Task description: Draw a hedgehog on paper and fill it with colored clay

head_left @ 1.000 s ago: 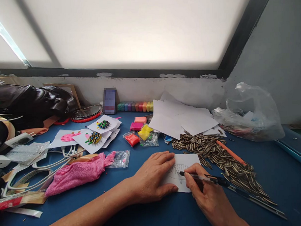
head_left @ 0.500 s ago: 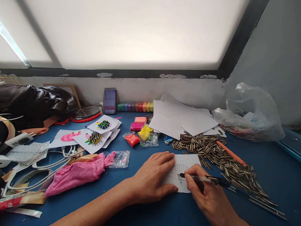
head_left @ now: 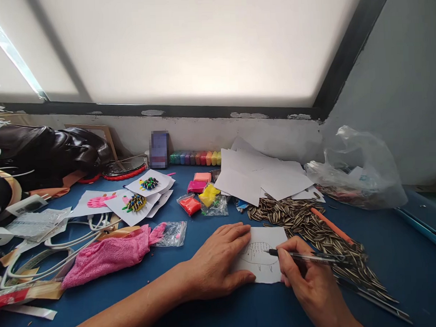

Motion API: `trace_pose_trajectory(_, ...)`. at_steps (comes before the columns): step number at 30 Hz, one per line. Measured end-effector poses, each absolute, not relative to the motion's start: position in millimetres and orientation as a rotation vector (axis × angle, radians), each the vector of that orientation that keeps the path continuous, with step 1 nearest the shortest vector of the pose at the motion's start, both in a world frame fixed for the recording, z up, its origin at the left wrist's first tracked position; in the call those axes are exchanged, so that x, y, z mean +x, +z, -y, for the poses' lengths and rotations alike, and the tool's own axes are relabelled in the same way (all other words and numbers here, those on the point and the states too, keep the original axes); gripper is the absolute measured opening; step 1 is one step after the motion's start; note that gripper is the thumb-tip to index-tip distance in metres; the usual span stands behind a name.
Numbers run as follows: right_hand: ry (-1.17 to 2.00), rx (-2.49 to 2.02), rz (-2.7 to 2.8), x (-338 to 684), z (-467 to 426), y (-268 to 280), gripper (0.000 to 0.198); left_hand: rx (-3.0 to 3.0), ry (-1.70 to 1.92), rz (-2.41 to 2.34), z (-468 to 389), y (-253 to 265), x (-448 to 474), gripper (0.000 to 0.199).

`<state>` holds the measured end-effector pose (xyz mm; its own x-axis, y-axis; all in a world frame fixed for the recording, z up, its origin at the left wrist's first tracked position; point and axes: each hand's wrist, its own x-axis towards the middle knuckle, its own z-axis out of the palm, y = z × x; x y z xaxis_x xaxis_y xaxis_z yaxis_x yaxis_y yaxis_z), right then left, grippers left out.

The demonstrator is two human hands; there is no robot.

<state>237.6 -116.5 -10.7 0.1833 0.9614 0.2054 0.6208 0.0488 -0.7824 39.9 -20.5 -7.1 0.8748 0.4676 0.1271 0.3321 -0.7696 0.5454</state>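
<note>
1. A blue desk [head_left: 216, 318].
2. At centre, a small paper [head_left: 260, 258] bearing a line drawing.
3. Right: a heap of striped seeds [head_left: 298, 217] and a plastic bag [head_left: 368, 177].
4. Left: a pink cloth [head_left: 107, 255] and decorated cards [head_left: 122, 210].

paper [head_left: 266, 275]: white, black-lined | pen [head_left: 273, 252]: black | seeds [head_left: 306, 229]: dark, pale-striped | table [head_left: 198, 319]: blue

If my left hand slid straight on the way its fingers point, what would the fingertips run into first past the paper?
Probably the heap of striped seeds beyond the paper under the left hand, though depth is hard to judge; its thumb side might brush the right hand.
</note>
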Motion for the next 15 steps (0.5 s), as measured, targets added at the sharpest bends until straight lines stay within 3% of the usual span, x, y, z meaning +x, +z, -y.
trace_pose_trajectory(15, 0.47, -1.689, 1.553, 235.2, 116.5, -6.5, 0.03, 2.571, 0.254, -0.613, 22.4, 1.0, 42.1, 0.07)
